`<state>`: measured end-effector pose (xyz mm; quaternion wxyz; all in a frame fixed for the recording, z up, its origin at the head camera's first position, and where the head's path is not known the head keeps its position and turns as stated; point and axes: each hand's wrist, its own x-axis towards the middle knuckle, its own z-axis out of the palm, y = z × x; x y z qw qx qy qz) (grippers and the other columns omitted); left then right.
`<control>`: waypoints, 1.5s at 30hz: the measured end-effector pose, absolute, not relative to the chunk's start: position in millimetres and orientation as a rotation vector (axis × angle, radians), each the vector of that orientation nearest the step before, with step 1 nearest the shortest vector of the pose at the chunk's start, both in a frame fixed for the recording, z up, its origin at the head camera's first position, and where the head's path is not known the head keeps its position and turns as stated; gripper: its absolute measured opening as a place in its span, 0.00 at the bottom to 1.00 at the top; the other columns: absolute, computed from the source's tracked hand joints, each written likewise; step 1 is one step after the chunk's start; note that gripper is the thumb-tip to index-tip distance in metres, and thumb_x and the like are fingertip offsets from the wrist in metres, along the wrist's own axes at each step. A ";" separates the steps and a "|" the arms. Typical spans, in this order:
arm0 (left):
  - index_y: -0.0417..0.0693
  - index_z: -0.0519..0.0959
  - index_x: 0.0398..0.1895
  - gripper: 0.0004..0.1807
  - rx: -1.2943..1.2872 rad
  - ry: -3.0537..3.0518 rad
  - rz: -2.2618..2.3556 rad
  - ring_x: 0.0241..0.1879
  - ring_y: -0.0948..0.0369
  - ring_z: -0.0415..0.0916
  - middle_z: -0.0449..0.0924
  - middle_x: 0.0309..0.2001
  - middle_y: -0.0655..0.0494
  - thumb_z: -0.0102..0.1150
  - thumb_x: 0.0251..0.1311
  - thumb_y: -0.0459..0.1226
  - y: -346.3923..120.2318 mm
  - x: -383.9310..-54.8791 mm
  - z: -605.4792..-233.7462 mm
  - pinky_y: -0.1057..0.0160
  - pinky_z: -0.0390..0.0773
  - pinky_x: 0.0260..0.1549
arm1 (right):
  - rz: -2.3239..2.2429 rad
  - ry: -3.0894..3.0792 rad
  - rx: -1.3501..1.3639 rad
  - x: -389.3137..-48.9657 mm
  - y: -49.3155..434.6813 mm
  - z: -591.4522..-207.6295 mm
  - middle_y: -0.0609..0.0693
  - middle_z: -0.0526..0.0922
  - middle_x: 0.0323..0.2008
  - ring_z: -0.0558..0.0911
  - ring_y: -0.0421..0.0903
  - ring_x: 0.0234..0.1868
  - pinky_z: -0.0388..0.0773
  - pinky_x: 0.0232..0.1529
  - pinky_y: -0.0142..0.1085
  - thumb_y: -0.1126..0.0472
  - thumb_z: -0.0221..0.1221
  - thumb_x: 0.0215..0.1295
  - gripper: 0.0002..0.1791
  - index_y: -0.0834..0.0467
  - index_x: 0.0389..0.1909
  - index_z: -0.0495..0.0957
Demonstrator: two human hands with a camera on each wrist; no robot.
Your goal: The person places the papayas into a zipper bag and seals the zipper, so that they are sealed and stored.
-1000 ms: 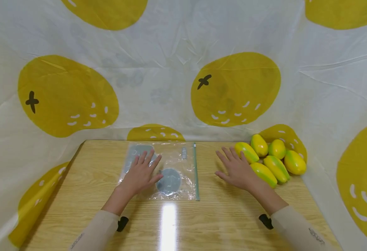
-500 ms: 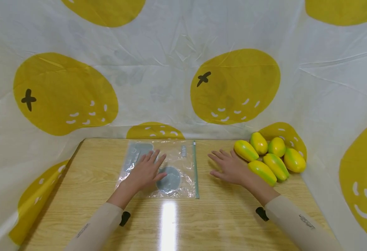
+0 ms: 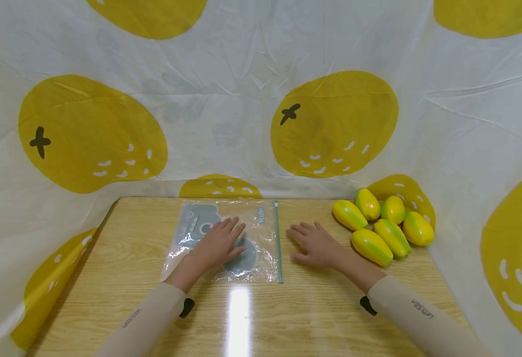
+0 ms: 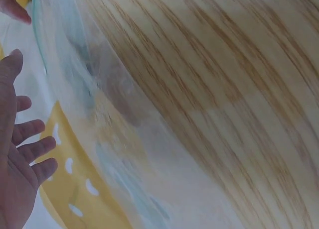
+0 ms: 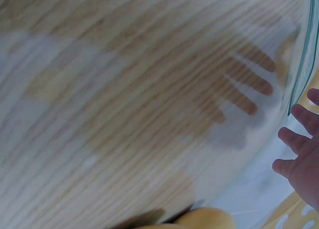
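A clear zip bag (image 3: 265, 243) with grey-green printed shapes lies flat on the wooden table, its green zip strip (image 3: 279, 248) along the right side. Over the bag is my left hand (image 3: 218, 246), fingers spread and holding nothing; the left wrist view shows the same hand (image 4: 20, 154) above the film. My right hand (image 3: 316, 245) hovers just right of the zip strip, palm down, fingers loosely extended. In the right wrist view that hand (image 5: 306, 164) casts a reflection on the glossy tabletop. Several yellow-green, mango-like fruits (image 3: 371, 247) lie right of it.
The wooden table (image 3: 122, 258) ends at a hanging white curtain (image 3: 225, 124) printed with big yellow fruits, which closes in the back and both sides. The fruit group sits near the back right corner. A bright light reflection streaks the front of the table.
Both hands have moved inward: the left to the right across the bag, the right to the left, away from the fruits toward the zip strip. Bag and fruits stay put.
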<state>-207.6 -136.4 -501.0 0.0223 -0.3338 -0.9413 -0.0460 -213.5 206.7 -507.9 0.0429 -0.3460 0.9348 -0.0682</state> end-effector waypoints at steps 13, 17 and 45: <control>0.38 0.73 0.69 0.33 -1.091 -2.846 -0.361 0.67 0.43 0.73 0.76 0.66 0.38 0.62 0.71 0.51 -108.8 -210.0 -514.3 0.47 0.73 0.68 | -0.388 2.807 -1.098 -206.1 193.9 -514.7 0.59 0.68 0.75 0.63 0.64 0.77 0.55 0.73 0.71 0.40 0.63 0.69 0.39 0.58 0.74 0.69; 0.38 0.73 0.69 0.33 -1.081 -2.863 -0.401 0.67 0.45 0.73 0.76 0.66 0.39 0.61 0.71 0.52 -99.8 -207.8 -518.0 0.49 0.75 0.67 | -0.413 2.793 -1.110 -204.0 191.4 -515.2 0.59 0.68 0.75 0.63 0.65 0.77 0.56 0.73 0.71 0.41 0.65 0.69 0.38 0.58 0.73 0.71; 0.40 0.82 0.50 0.19 -1.013 -2.920 -0.577 0.63 0.48 0.72 0.78 0.60 0.44 0.65 0.69 0.47 -65.9 -193.9 -530.4 0.52 0.74 0.66 | -0.455 2.776 -1.103 -195.4 176.8 -522.2 0.57 0.70 0.74 0.64 0.64 0.77 0.61 0.74 0.64 0.39 0.68 0.64 0.44 0.62 0.72 0.71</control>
